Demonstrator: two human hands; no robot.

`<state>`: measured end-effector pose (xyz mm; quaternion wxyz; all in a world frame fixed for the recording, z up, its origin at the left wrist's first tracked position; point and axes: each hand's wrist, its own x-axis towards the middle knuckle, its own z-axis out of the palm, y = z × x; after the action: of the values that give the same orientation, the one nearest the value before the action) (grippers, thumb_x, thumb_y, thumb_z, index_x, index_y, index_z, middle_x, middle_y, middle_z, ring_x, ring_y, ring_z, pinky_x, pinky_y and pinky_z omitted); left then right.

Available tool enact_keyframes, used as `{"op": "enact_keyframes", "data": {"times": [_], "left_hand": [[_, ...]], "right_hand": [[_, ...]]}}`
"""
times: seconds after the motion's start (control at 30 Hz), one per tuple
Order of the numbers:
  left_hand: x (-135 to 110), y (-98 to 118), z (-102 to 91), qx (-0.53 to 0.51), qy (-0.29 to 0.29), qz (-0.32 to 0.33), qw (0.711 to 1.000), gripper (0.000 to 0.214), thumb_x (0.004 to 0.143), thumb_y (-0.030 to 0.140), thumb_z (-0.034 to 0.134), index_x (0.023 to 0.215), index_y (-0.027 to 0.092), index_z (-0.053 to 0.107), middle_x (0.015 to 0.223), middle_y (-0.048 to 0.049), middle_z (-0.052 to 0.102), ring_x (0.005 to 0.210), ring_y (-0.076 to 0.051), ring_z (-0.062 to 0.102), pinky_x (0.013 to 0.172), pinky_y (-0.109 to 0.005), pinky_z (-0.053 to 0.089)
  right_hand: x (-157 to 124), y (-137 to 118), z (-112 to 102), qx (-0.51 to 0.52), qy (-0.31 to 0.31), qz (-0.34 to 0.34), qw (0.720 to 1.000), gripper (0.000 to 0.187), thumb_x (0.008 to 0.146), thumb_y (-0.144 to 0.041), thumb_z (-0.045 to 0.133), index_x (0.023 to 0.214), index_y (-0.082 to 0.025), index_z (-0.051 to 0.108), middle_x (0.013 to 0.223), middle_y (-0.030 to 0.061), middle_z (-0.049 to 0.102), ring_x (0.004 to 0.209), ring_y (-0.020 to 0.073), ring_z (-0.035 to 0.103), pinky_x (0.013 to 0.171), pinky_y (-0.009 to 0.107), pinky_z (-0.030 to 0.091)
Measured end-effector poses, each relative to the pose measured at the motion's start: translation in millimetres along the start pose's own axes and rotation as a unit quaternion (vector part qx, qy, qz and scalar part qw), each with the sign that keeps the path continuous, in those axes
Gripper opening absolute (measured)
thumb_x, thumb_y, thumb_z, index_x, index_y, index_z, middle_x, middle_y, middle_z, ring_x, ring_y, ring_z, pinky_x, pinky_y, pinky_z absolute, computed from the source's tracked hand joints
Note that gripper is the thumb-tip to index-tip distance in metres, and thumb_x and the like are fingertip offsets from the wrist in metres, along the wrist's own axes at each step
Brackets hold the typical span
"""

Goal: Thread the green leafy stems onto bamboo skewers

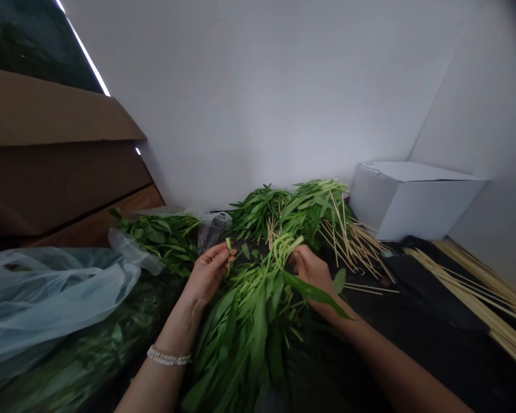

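My left hand (pixel 208 268) pinches a short piece of green stem (pixel 228 245) between thumb and fingers. My right hand (pixel 312 269) is closed around a bunch of long-leaved greens (pixel 249 321) near their cut stem ends; the leaves trail toward me over a dark surface. A beaded bracelet (pixel 168 357) sits on my left wrist. Just beyond my hands lies a pile of greens threaded on bamboo skewers (pixel 313 215).
Loose bamboo skewers (pixel 468 292) lie at the right on the black sheet (pixel 413 327). A white box (pixel 408 198) stands against the wall. A clear plastic bag (pixel 47 298) with more greens (pixel 163 235) is at the left, below a cardboard box (pixel 55 149).
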<state>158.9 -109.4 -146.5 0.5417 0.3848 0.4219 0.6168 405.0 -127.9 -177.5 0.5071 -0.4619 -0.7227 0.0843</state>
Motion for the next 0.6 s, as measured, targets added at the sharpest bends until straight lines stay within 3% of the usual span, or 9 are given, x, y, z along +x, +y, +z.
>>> {"op": "enact_keyframes", "data": {"times": [0.2, 0.33, 0.6], "left_hand": [[-4, -6, 6.7, 0.022, -0.015, -0.009, 1.000, 0.037, 0.051, 0.029, 0.090, 0.082, 0.014, 0.076, 0.077, -0.0058, 0.076, 0.064, -0.011, 0.064, 0.061, -0.020, 0.047], [-4, -14, 5.2, 0.060, -0.035, 0.008, 0.998, 0.032, 0.057, 0.029, 0.087, 0.085, 0.017, 0.077, 0.080, -0.0049, 0.076, 0.068, -0.011, 0.065, 0.068, -0.020, 0.049], [-3, -18, 2.4, 0.074, -0.023, 0.017, 0.997, 0.032, 0.059, 0.033, 0.086, 0.085, 0.016, 0.077, 0.076, -0.0045, 0.075, 0.066, -0.011, 0.064, 0.069, -0.022, 0.049]], "right_hand": [[-10, -5, 9, -0.110, -0.053, -0.151, 0.981, 0.030, 0.097, -0.017, 0.033, 0.106, -0.016, 0.061, 0.082, 0.0049, 0.066, 0.072, 0.0145, 0.062, 0.068, 0.023, 0.042], [-13, -5, 12, -0.170, -0.064, -0.169, 0.969, 0.030, 0.095, -0.015, 0.037, 0.111, -0.016, 0.062, 0.078, 0.0037, 0.066, 0.064, 0.0141, 0.060, 0.062, 0.024, 0.041], [-14, -5, 13, -0.200, -0.065, -0.177, 0.961, 0.031, 0.093, -0.013, 0.039, 0.112, -0.017, 0.063, 0.076, 0.0023, 0.065, 0.060, 0.0132, 0.058, 0.058, 0.024, 0.038]]}}
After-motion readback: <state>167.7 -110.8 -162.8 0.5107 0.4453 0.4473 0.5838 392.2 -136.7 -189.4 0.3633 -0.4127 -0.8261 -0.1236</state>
